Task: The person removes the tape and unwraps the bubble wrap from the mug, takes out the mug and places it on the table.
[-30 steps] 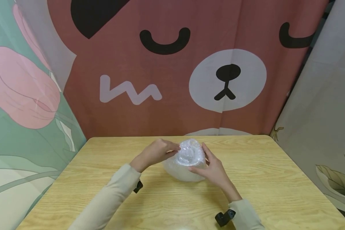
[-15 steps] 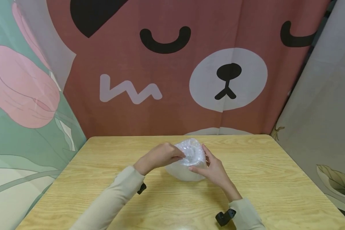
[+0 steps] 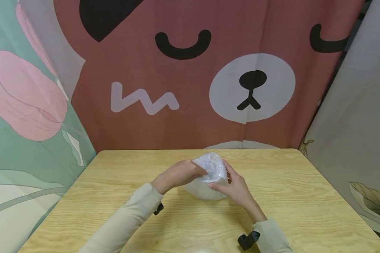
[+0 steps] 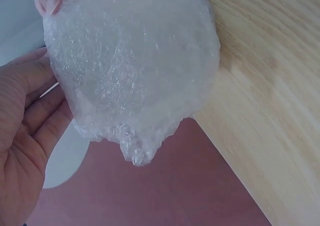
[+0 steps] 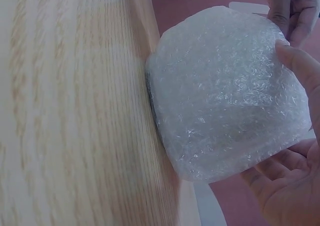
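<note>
Bubble wrap already covers the rounded object (image 3: 206,181) that two bare hands hold on the wooden table (image 3: 304,196), near its middle. In the wrist views the clear film runs over the whole visible side of the bundle, and whatever is inside cannot be made out. By the look of it, the wrapping is largely done: what seems left is to gather and tuck the loose, crinkled top, where the film bunches into a ruffled crown in the head view, and perhaps to fasten it, though no tape is in sight.

The left hand (image 3: 177,174) comes in from the person's left, its fingers curled and pinching the gathered film at the top of the bundle, wrist slightly raised off the table. The right hand (image 3: 235,188) cups the bundle's right flank, fingers bent around the film and thumb laid along its near side, steadying it against the tabletop. Both forearms, in beige sleeves (image 3: 130,218), angle inward from the table's near edge, each with a black camera mount (image 3: 248,240) at the wrist. A curtain printed with a cartoon bear's face (image 3: 209,70) hangs behind the table.
</note>
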The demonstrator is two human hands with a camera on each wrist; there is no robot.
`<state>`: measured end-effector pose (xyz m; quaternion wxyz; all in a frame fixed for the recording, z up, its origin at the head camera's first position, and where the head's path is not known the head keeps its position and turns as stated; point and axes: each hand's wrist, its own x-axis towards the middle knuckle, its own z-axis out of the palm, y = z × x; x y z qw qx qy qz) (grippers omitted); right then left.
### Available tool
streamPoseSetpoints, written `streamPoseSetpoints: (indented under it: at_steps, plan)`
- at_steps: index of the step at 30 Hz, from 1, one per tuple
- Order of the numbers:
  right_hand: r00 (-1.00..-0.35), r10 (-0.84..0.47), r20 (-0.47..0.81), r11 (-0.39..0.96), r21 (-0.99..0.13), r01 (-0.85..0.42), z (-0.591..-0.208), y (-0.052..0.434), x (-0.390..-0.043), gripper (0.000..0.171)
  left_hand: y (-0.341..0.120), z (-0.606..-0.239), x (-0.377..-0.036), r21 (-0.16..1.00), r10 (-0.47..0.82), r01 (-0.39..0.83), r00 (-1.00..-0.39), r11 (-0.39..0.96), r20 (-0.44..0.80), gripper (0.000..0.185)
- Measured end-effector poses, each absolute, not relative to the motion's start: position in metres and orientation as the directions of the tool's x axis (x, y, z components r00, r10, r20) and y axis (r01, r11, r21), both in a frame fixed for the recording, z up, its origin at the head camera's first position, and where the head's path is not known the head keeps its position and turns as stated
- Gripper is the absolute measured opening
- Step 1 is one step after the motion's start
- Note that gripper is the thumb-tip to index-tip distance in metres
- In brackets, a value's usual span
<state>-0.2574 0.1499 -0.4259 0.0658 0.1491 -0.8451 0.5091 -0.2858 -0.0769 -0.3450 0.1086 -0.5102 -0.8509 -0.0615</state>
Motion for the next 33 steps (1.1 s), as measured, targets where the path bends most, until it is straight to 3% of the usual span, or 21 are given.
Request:
streamPoseSetpoints:
  at_steps: [6,23,33]
  plan:
    - [-0.945,-0.183,0.27,0.434,-0.841,-0.324,-0.4263,0.1497,-0.2569,0.104,-0.0748,-0.345,-0.2838,-0.023,0.854,0.875,-0.464,0.483,0.236,0.014]
    - [-0.925,-0.199,0.325,0.376,-0.846,-0.378,-0.4264,0.1494,-0.2541,0.101,-0.0768,-0.3466,-0.2782,-0.064,0.859,0.894,-0.404,0.443,0.313,0.017]
    - [-0.916,-0.211,0.34,0.376,-0.837,-0.398,-0.4252,0.1492,-0.2548,0.094,-0.0835,-0.3512,-0.2794,-0.062,0.839,0.914,-0.34,0.402,0.426,0.021]
